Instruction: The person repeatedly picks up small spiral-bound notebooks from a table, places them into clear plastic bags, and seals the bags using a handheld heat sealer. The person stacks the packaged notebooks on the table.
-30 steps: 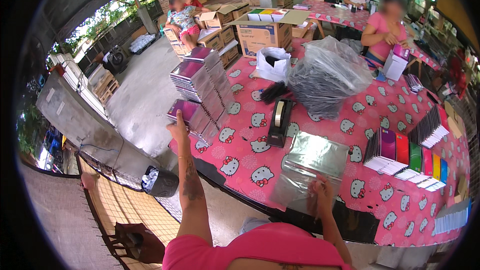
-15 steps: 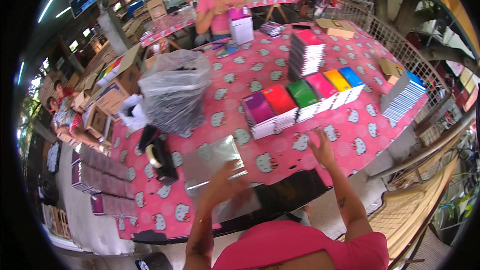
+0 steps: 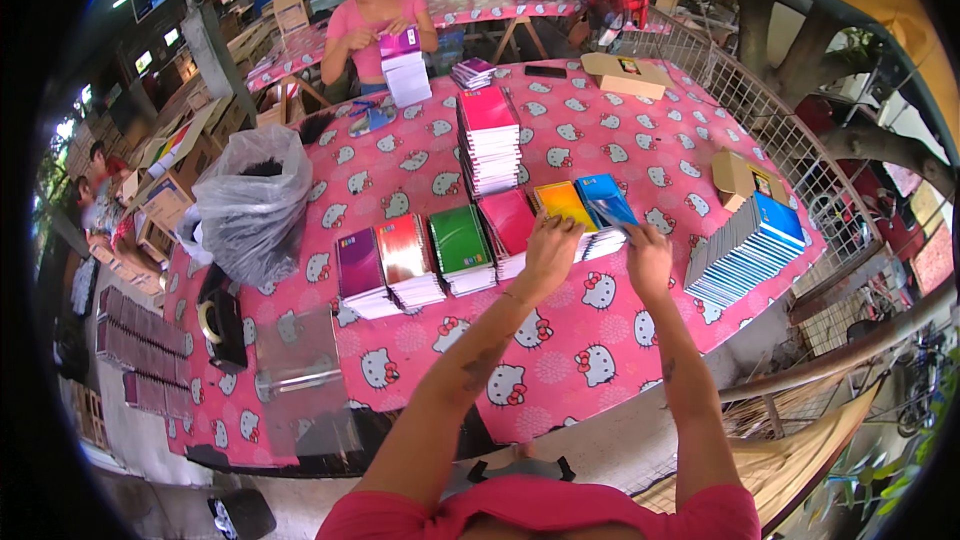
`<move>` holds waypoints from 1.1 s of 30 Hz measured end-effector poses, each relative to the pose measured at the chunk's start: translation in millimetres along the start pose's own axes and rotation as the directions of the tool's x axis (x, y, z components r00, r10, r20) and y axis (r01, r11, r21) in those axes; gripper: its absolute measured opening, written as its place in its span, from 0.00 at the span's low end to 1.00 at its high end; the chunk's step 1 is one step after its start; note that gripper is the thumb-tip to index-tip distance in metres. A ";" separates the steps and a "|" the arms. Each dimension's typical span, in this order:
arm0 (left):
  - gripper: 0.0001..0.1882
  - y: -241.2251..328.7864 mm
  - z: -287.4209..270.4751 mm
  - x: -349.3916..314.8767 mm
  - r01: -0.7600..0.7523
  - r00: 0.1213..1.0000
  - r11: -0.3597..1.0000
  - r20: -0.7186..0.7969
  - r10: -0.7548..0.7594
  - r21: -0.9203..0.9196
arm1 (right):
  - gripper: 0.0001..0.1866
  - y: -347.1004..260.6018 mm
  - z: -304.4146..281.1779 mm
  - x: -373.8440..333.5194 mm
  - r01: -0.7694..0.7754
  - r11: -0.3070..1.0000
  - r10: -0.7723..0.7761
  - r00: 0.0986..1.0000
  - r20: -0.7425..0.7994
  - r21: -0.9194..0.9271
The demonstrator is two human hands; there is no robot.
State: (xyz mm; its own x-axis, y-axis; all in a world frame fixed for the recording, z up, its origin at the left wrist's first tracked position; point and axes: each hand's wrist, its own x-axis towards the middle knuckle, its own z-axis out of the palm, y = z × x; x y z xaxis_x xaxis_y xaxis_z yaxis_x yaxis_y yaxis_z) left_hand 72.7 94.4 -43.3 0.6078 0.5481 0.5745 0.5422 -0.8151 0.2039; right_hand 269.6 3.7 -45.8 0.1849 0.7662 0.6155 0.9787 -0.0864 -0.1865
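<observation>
Left hand (image 3: 552, 248) half-curled at near edge of yellow notebook (image 3: 560, 197); right hand (image 3: 650, 252) bent at blue notebook (image 3: 604, 194); cannot tell whether either pinches. Both notebooks glossy, topping neighbouring stacks on pink table (image 3: 558, 390).

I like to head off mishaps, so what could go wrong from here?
The left hand is at the yellow stack and the right hand at the adjoining blue stack, so either pile might get knocked askew. The tall pink stack farther back could topple if bumped. The clear plastic sheets reach close to the pink table's front edge and might slip off.
</observation>
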 end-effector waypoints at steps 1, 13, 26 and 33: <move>0.14 2.3 -13.0 -0.8 -0.007 0.995 0.997 -0.095 -0.001 -0.082 | 0.16 -8.9 -25.1 -7.9 -0.026 0.984 0.051 0.989 -0.138 0.175; 0.24 69.8 -47.7 -239.7 0.033 0.952 0.964 0.303 0.051 -0.264 | 0.29 -4.9 23.6 -118.8 -0.461 0.559 -0.095 0.790 0.606 0.689; 0.17 -1.8 -162.4 -127.5 0.283 0.904 0.956 -0.356 -0.238 0.078 | 0.18 -78.0 -33.7 -49.8 0.063 0.646 -0.153 0.987 0.048 0.761; 0.15 57.6 -172.6 -112.3 0.237 0.891 0.933 -0.323 -0.319 -0.270 | 0.20 -19.7 27.7 -144.7 -0.103 0.618 -0.296 0.888 0.353 0.780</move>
State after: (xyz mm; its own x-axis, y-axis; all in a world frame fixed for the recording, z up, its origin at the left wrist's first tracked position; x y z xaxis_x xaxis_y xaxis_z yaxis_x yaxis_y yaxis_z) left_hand -64.5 -46.5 40.8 0.1815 0.6881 0.7025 0.4937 -0.6816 0.5401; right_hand 221.1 -87.9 -152.4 -0.1575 0.9302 0.3316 0.5155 0.3639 -0.7758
